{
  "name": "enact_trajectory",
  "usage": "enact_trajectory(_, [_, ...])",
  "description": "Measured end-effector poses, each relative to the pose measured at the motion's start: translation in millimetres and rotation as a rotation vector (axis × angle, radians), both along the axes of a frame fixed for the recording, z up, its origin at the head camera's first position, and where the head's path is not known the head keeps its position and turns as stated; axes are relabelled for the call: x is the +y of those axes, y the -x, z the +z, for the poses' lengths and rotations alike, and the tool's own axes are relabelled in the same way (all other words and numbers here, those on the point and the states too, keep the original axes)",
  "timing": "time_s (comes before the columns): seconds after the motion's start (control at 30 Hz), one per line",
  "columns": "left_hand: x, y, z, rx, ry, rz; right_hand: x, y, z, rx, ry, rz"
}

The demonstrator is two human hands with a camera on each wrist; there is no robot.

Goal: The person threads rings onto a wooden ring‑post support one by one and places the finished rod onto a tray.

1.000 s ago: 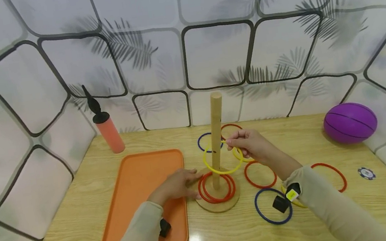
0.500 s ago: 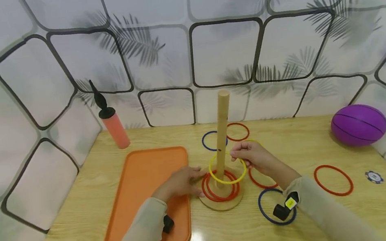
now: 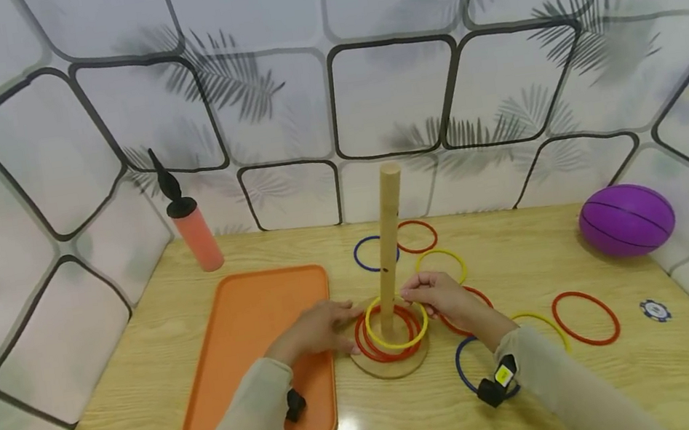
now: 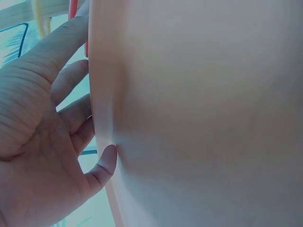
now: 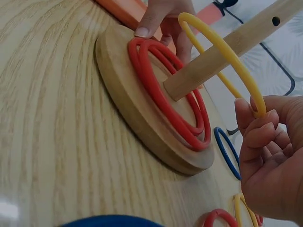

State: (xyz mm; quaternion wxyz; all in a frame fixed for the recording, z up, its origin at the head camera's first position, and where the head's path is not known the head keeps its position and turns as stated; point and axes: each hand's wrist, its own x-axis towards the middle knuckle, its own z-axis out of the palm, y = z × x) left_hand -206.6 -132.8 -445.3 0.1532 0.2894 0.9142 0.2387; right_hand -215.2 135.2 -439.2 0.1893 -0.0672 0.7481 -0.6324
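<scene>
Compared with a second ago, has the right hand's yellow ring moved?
Yes: in the head view, the held yellow ring has moved down the wooden post, towards the red rings around its foot.

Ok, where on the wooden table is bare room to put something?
At the back, between the rear yellow ring and purple oval ball; in front, between the orange rectangular tray and nearer blue ring. Crowded: around the upright wooden peg, with left hand, right hand and red rings.
</scene>
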Motion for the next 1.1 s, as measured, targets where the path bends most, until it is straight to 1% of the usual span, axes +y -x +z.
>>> enact_trajectory(0.27, [1.3,-1.3,1.0,-0.007,-0.014,0.010,-2.3,-2.5,-12.4,-0.005,-0.024,-0.015])
enact_trajectory(0.47, [2.5,-1.2,0.6,-0.015,-0.022,0.019,-0.9,-4.6,-14.3,-0.006,-0.053,-0.035])
enact_trajectory(0.6, [2.9,-1.6,0.6,-0.013,-0.024,0.019,2.4,-5.1,-15.9,0.016,-0.087,-0.047])
enact_trajectory(0.7, [3.0,-1.6,0.9,-0.006,-0.026,0.017,6.1,-3.8,-17.8,0.035,-0.093,-0.059])
enact_trajectory(0.93, [1.8,-1.4,0.8,-0.007,-0.024,0.009,18.0,0.2,-19.4,-0.010,-0.005,-0.072])
enact_trajectory(1.1, [0.5,-1.4,0.3,-0.001,-0.020,0.004,29.7,1.6,-16.9,0.013,-0.025,-0.063])
